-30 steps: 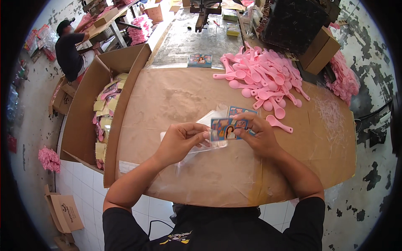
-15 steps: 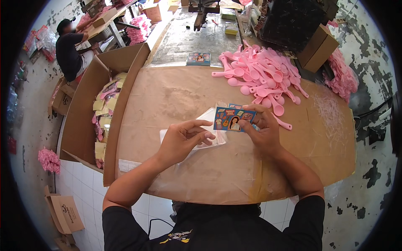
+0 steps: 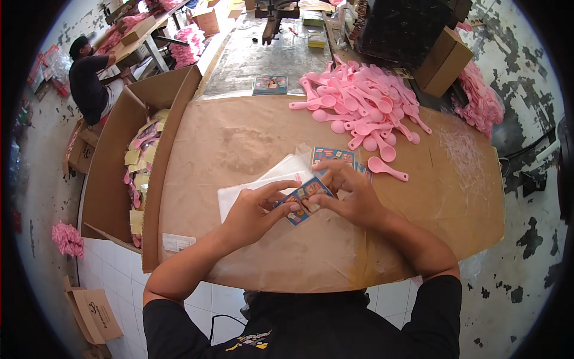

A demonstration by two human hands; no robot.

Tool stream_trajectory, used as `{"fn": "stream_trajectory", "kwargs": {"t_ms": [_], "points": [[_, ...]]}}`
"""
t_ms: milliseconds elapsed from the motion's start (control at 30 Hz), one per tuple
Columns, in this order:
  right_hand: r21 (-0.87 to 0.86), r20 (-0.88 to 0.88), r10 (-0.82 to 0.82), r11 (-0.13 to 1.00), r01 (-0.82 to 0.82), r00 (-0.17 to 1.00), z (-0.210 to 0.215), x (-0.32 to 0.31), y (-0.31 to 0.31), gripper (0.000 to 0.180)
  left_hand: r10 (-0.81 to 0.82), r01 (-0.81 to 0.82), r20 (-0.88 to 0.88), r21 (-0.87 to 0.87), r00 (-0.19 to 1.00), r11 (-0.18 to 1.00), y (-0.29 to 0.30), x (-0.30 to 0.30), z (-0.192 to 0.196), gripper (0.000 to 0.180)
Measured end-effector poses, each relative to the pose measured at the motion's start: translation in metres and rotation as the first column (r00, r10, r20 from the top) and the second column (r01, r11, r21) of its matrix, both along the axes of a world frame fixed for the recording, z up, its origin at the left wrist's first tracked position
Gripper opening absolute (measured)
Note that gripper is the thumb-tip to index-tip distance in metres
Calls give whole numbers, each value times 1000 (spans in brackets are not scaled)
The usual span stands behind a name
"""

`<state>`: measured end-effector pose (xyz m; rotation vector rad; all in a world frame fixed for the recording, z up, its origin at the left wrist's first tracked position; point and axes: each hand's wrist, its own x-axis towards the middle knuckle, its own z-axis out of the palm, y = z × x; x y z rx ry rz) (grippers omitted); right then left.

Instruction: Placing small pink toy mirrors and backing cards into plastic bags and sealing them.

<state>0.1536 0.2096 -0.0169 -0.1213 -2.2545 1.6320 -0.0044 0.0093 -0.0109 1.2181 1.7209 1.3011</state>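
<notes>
Contact with the small rectangular blue printed card [image 3: 302, 203] has just changed on my feed: half a second ago the right hand [image 3: 359, 199] had it alone, nearly level, and now it slants between both hands. I read the left hand [image 3: 256, 209] as pinching its left end, thumb on the printed face; the right thumb rests against the other end, index finger arched above (whether fingers behind press back, I can't tell from up here). To my mind, that makes it a shared hold, which lets the card's angle be steered from two ends. It sits just off the near right edge of the loose fan of milky-white plastic sleeves [image 3: 284, 167]. Just right of that fan lie more flat blue printed cards [image 3: 332, 155]; farther right of it rests one pink plastic spoon [image 3: 388, 170], and beyond, a tangled heap of pink plastic spoons [image 3: 362, 99].
</notes>
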Motion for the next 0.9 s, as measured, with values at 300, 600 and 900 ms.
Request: {"fn": "stream_trajectory", "kwargs": {"t_ms": [300,600,900], "points": [[71,-105,-3,997,11,994,-7,-1,-7,26,-42,39,241,17,970,999,-2,2,-6,40],[535,416,-116,833,-140,902,65,11,64,17,74,-82,390,3,918,997,1,-2,2,23],[746,523,-447,651,-137,726,56,46,116,17,52,-90,441,64,896,994,3,-9,0,21]]}}
